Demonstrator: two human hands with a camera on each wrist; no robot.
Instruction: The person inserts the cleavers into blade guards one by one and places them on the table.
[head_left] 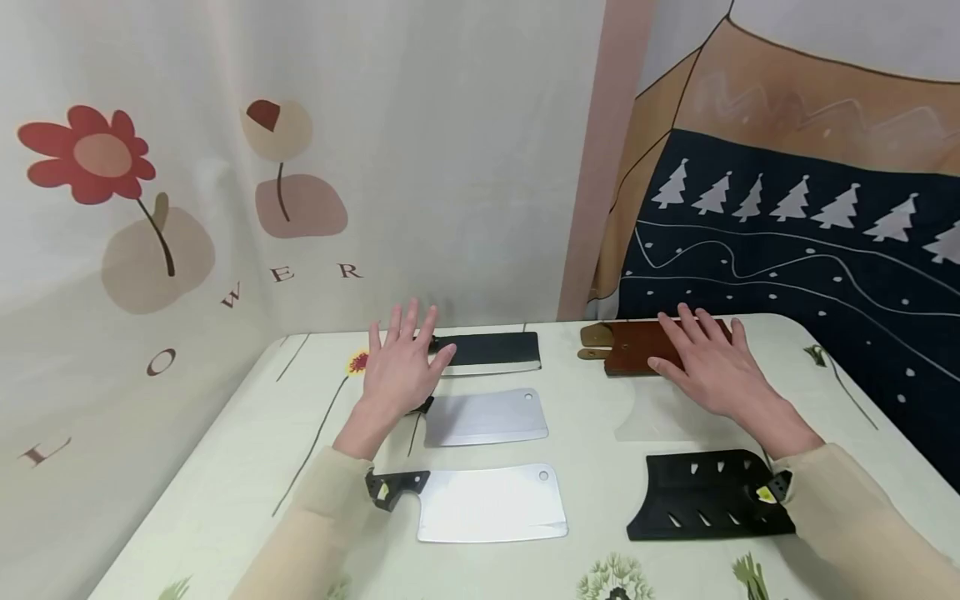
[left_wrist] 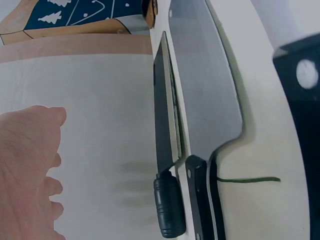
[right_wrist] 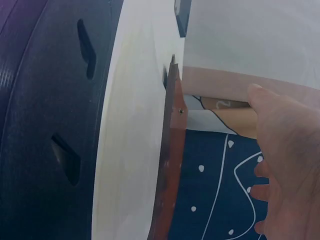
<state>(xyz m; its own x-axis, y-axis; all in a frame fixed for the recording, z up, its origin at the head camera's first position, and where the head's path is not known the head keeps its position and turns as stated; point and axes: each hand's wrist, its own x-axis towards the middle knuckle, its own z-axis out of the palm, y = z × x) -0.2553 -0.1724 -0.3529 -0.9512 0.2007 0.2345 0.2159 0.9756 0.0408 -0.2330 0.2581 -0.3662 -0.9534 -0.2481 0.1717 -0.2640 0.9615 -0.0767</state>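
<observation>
My left hand [head_left: 400, 375] hovers with fingers spread near the handle end of a black-bladed cleaver [head_left: 491, 350] at the back. In the left wrist view, a gap separates that hand from the cleaver's dark handle [left_wrist: 169, 205]. Nearer lie a silver cleaver [head_left: 487, 418], its black handle mostly hidden by my left arm, and a larger silver cleaver [head_left: 491, 504] with a black handle. My right hand [head_left: 712, 375], fingers spread, is raised over a brown leather sheath [head_left: 641, 350]. Below it lie a translucent sheath [head_left: 648, 412] and a black slotted sheath [head_left: 697, 500]. Neither hand holds anything.
A white floral cloth [head_left: 300, 533] covers the table. Behind it hangs a pale curtain [head_left: 465, 167] with flower prints, and at the back right a dark fabric [head_left: 787, 250] with white trees. The knives lie left, the sheaths right.
</observation>
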